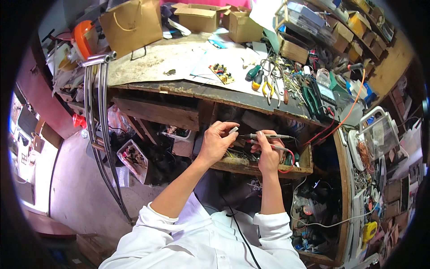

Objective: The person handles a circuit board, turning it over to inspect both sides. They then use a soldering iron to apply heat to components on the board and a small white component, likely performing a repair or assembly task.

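My left hand (214, 144) pinches a small white block-shaped part (233, 130) between thumb and fingertips, over the open drawer. What the part is cannot be made out. Held together in my right hand (268, 157) are two meter test probes: a dark one (282, 136) and a red one (281, 148) below it. Their tips point left toward the white part; whether they touch it is too small to tell. From the red probe a red lead (292, 165) curls down under the hand. An analog meter (326, 93) sits on the bench at the right.
Below my hands a wooden drawer (286, 169) stands pulled out with loose parts inside. On the bench (148, 67) lie a circuit board (221, 74), yellow-handled pliers (268, 88) and screwdrivers (253, 73). Bent metal tubes (96, 112) lean at the left. An orange cable (354, 105) crosses the right side.
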`<state>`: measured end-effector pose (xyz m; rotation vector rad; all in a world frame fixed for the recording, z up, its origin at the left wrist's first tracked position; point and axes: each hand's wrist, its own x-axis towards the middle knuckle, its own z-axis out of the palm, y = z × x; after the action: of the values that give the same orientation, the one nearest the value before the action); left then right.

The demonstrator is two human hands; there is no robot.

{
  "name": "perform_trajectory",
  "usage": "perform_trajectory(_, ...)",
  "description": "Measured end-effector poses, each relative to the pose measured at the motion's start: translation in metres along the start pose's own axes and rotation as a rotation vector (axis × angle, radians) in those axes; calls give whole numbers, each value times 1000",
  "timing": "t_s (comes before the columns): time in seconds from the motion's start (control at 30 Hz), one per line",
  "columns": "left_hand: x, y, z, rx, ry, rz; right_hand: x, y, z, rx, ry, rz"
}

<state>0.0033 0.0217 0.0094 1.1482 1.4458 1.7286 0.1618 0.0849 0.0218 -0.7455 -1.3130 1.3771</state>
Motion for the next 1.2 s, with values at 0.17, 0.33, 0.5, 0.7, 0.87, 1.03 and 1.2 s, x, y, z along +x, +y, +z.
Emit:
perform_trajectory(0.17, 0, -7, -3, 89, -49, 42, 0, 0, 1, -41, -48, 59)
perform_trajectory(0.33, 0, -2, -2, 33, -120, 23, 1, -5, 1, -100, -101, 87)
perform_trajectory(0.5, 0, 10, -5, -263, -192, -130, 3, 0, 0, -107, -154, 87)
perform_trajectory(0.7, 2, 3, -8, -317, -222, -146, 2, -8, 2, -160, -199, 133)
perform_trajectory(0.87, 2, 4, -7, -332, -234, -154, 2, -6, 0, -190, -223, 128)
perform_trajectory(1.03, 3, 3, -8, -320, -277, -147, 2, -5, -2, -177, -235, 135)
perform_trajectory(1.2, 4, 1, -10, -324, -289, -145, 2, -6, -1, -179, -243, 132)
